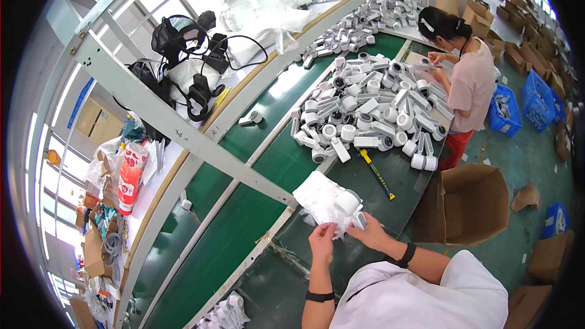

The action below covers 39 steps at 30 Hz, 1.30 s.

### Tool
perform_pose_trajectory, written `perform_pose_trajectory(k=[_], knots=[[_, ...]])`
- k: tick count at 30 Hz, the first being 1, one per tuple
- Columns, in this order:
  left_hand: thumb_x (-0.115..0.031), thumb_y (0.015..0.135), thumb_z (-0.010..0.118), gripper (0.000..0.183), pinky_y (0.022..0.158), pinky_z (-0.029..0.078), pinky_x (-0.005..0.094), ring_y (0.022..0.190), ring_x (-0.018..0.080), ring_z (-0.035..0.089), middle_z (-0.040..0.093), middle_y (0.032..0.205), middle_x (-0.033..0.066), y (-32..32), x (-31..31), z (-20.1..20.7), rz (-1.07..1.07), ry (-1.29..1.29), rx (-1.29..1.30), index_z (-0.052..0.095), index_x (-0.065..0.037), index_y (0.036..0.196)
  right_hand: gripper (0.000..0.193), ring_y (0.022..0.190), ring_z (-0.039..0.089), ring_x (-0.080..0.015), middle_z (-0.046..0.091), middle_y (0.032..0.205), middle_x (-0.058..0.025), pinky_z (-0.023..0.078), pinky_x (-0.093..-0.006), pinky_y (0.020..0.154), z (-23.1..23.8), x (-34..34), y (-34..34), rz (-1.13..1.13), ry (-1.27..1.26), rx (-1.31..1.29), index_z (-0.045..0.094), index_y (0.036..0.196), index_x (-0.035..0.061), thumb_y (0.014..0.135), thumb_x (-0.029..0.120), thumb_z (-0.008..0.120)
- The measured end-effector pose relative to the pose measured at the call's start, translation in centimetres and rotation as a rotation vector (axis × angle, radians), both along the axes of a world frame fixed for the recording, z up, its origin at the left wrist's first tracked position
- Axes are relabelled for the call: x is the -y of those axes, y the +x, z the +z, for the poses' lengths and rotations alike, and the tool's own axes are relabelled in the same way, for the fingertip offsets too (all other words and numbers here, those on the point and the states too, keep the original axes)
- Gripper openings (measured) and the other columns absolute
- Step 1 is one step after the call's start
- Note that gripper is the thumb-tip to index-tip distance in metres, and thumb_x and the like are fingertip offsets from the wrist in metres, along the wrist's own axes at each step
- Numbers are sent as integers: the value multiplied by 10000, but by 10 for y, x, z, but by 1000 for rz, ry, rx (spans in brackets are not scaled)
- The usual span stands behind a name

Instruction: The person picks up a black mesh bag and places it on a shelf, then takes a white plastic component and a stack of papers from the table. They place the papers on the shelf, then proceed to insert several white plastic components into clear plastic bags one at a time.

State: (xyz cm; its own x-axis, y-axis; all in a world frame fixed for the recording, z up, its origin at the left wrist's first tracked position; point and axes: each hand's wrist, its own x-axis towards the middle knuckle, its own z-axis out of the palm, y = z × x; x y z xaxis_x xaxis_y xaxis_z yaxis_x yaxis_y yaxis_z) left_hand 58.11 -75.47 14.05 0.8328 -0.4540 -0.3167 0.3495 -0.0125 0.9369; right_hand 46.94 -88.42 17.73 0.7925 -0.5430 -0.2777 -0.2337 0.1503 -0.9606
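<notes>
My right hand (pixel 370 236) holds a white plastic device (pixel 348 201) with a round head and a flat grey arm, over the dark green bench. Pinched between the fingers of my left hand (pixel 323 242) is the edge of a thin clear plastic bag (pixel 323 222), just left of the device. A stack of white plastic bags (pixel 314 189) lies right behind both hands. Farther back rises a large heap of similar white and grey devices (pixel 372 100). A yellow-and-black long tool (pixel 378 173) rests between the heap and my hands.
An open cardboard box (pixel 472 204) stands to the right. A co-worker (pixel 475 79) handles a device beside the heap. A metal frame post (pixel 183 131) crosses on the left. Several bagged devices (pixel 225 312) lie at the near left. Blue crates (pixel 504 109) stand on the floor.
</notes>
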Motion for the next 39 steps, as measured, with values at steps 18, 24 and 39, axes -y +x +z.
perform_pose_trajectory(k=[18, 24, 39], knots=[[4, 858, 636, 49, 679, 514, 267, 709, 115, 608, 646, 833, 48, -9, -24, 6, 235, -481, -327, 605, -25, 882, 238, 610, 573, -117, 617, 787, -47, 462, -262, 528, 11, -7, 24, 22, 259, 110, 560, 953, 0, 775, 94, 687], [15, 865, 614, 74, 717, 530, 292, 760, 135, 623, 649, 846, 55, -15, -28, 7, 72, -365, -220, 596, -35, 917, 304, 601, 556, -113, 606, 771, -55, 457, -251, 538, -13, -18, 26, 35, -388, 187, 549, 983, -6, 749, 82, 723], [-55, 882, 606, 189, 668, 519, 282, 746, 129, 601, 623, 829, 48, -20, -56, 27, 174, -323, -192, 570, -17, 1063, 240, 580, 548, -106, 593, 725, -46, 438, -270, 515, 16, -19, 19, 4, 129, 69, 544, 983, -11, 783, 73, 645]])
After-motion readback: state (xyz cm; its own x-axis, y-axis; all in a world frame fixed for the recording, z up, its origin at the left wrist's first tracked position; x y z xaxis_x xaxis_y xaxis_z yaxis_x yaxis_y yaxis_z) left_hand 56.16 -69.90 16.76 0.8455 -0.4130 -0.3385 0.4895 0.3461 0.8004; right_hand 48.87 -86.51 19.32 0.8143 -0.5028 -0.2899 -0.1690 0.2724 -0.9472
